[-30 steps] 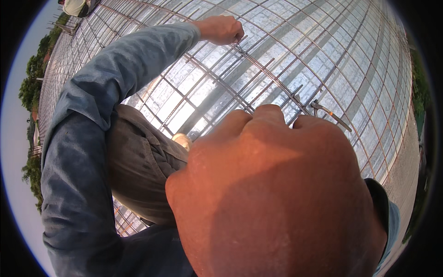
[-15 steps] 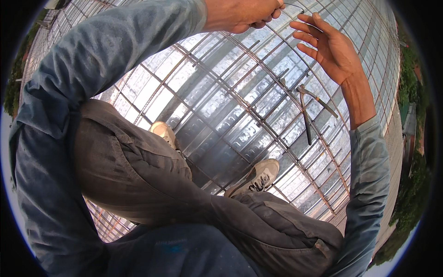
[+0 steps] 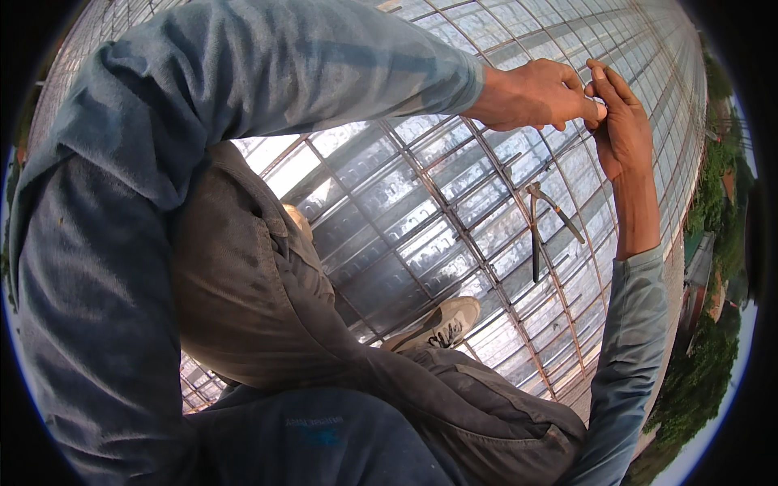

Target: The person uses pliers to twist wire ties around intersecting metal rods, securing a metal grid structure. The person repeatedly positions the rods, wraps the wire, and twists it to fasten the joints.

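My left hand [image 3: 539, 95] reaches across to the right, its fingers closed in a pinch. Its tips meet the curled fingers of my right hand [image 3: 622, 125], which is held upright beside it, above the mesh of steel bars [image 3: 478, 235]. The thin wire seen at the left fingers a moment before is mostly hidden between the hands. Whatever the right fingers grip cannot be made out. Below the hands, a pair of pincers [image 3: 536, 231] with dark handles lies spread on the bars, touched by neither hand.
Shiny ribbed metal decking [image 3: 365, 235] lies under the bar mesh. My shoe [image 3: 446, 321] stands on it between crossing bars, with my bent knees close by. Trees and roofs [image 3: 698, 259] show beyond the deck's right edge.
My left hand has moved right and nearer to me, meeting the right hand. The right hand's spread fingers have closed. The view has shifted slightly; the pincers still lie on the bars.
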`<state>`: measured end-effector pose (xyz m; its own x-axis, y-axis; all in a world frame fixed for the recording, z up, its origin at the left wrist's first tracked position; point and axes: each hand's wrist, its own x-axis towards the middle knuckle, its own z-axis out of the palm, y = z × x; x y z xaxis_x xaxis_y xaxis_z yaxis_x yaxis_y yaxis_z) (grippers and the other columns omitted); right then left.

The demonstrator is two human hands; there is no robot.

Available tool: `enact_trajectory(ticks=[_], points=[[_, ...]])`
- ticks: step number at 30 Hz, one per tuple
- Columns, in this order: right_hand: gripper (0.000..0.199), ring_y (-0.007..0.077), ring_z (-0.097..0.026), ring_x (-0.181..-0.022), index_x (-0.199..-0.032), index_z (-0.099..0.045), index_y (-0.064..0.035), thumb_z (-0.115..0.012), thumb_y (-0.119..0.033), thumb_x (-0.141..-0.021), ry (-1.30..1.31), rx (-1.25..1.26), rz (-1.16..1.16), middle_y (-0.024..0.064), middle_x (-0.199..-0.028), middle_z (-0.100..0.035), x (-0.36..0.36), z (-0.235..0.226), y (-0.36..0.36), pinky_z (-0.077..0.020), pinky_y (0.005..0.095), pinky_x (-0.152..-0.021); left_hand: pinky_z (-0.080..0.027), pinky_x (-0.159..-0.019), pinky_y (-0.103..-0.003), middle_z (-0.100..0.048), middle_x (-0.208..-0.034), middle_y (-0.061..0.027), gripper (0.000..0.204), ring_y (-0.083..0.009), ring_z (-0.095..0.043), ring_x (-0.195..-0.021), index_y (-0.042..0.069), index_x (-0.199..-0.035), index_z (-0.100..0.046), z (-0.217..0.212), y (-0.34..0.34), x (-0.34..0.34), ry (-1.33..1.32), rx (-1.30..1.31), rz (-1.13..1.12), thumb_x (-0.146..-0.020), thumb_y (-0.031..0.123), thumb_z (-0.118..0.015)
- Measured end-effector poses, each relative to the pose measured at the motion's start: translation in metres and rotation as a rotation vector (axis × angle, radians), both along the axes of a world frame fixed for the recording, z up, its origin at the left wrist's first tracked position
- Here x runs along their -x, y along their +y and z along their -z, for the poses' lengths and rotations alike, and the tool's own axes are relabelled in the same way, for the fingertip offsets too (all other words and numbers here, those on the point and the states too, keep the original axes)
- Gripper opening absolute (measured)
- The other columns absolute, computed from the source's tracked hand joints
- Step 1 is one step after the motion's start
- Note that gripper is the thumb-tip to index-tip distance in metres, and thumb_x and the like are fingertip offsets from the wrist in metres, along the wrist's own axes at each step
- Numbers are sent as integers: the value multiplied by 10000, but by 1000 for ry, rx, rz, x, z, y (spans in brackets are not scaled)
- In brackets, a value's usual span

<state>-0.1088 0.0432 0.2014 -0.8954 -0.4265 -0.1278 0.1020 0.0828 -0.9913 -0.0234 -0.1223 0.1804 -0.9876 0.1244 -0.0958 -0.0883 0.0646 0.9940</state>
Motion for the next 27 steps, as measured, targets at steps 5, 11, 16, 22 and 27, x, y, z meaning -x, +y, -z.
enact_trajectory(ticks=[5,11,16,22,27], points=[[517,73,-441,-687,-1458,-549,30,-611,-167,-984,333,-340,-153,26,-897,-645,-25,-2,-10,-404,244,-650,-533,-799,-349,-692,-1026,-144,418,-189,-648,-902,-58,-1167,-669,-10,-7,9,-33,-153,-80,-977,313,-709],[519,84,-437,-693,-1486,-511,42,-552,-163,-1011,349,-382,-258,14,-854,-586,-38,-1,-15,-382,249,-643,-505,-684,-301,-678,-841,-84,218,-125,-604,-757,-18,-954,-673,12,-27,21,11,-22,-107,-993,196,-677],[354,44,-421,-632,-1348,-647,5,-568,-143,-1036,124,-404,-290,-3,-829,-619,-30,-4,-9,-348,215,-559,-482,-694,-311,-618,-737,-25,239,-103,-553,-707,10,-864,-666,13,-55,24,126,272,92,-1015,191,-626],[270,27,-395,-555,-1235,-731,-31,-633,-178,-1030,-50,-387,-469,-4,-741,-616,-25,-16,9,-322,208,-497,-462,-688,-292,-585,-725,3,286,-103,-526,-684,56,-872,-669,-1,-84,17,265,314,506,-1033,290,-641],[273,16,-386,-535,-1182,-740,-20,-664,-219,-1012,23,-421,-300,-15,-706,-610,-24,-10,6,-289,209,-477,-496,-747,-269,-609,-837,1,272,-113,-591,-815,74,-965,-688,-2,-69,22,64,251,321,-1036,333,-646]])
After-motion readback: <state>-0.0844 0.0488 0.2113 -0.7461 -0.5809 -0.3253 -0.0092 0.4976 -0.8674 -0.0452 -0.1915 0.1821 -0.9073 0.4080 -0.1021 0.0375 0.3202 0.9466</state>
